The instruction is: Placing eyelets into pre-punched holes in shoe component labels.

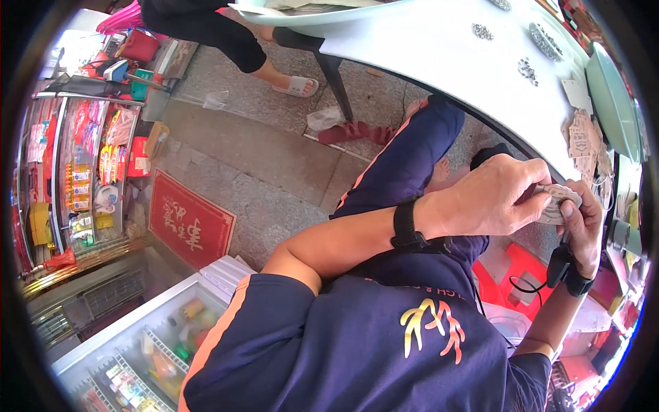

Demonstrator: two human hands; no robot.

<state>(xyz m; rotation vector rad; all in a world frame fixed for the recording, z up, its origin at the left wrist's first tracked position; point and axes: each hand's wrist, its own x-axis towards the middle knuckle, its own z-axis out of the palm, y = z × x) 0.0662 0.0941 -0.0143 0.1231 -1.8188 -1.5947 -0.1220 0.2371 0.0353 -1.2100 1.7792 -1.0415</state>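
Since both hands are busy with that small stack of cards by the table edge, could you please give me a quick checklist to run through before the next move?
1. Left hand grips the card stack from above: ok.
2. Right hand supports the stack from the far side, thumb on its edge: ok.
3. Stack held off the white table, not resting on it: ok.
4. Loose cards lie within reach on the table's edge: ok.
5. Number of cards in the held stack: cannot tell.
6. Cable from the right wristband hangs free of the hands: ok.
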